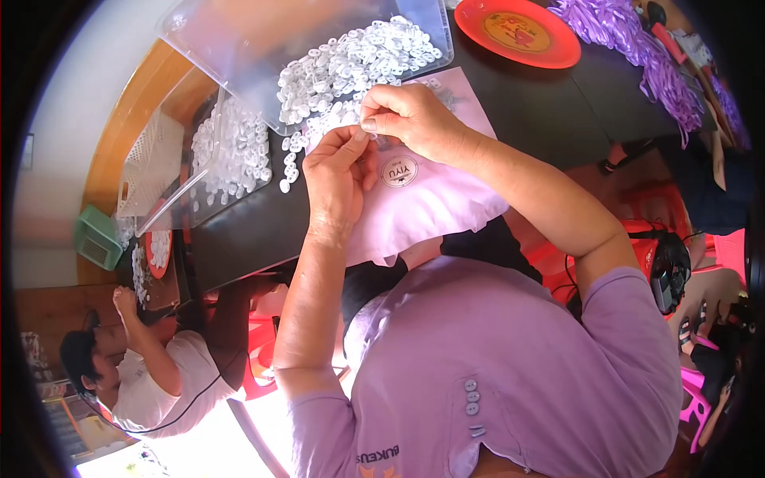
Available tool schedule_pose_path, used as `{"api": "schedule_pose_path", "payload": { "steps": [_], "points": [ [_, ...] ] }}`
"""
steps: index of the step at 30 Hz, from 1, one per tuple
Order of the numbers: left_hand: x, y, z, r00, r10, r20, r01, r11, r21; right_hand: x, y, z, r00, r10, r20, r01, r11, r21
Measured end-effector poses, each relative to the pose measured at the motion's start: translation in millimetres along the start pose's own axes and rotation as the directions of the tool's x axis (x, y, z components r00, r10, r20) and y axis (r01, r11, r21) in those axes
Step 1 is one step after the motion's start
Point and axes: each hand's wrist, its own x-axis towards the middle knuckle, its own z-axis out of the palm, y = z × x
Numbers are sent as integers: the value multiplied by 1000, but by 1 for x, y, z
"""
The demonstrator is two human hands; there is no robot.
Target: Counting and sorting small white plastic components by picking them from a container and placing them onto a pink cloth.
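My left hand (339, 171) and my right hand (418, 121) meet over a pink cloth (438, 191) with a round printed patch. Thumb and fingers are pinched together on both, fingertips almost touching. Whatever small piece lies between them is too tiny and covered to make out. Just beyond my fingers, many small white oval pieces (358, 60) with dark marks fill a clear plastic bin (231, 44). Some have spilled onto the cloth, and a short row of loose ones (292, 159) lies left of my left hand.
Another clear bin (187, 179) of white pieces stands at left, near a green basket (99, 239). A red plate (518, 32) and purple ribbon bundles (629, 48) lie on the dark table (550, 115) at far right. A co-worker (159, 374) sits at lower left.
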Motion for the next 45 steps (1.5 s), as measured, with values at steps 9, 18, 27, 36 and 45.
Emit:
{"api": "schedule_pose_path", "payload": {
  "steps": [9,18,27,36,45],
  "points": [
    [-7,-5,-5,999,48,20,-48,999,13,0,-3,1,992,109,57,-118,971,207],
    [-5,-5,-8,992,110,-59,-116,989,-96,-2,-1,3,1000,7,7,-7,999,36],
    [-6,-5,-6,995,89,-48,-93,992,-89,-3,1,5,997,-64,-47,66,997,35],
    [-6,-4,-6,996,81,-36,-84,991,-101,-3,4,6,986,-166,-20,161,973,-165],
    [-10,-8,-13,989,124,-76,-123,992,19,-7,6,18,977,-203,-68,189,966,-178]
  ]
}}
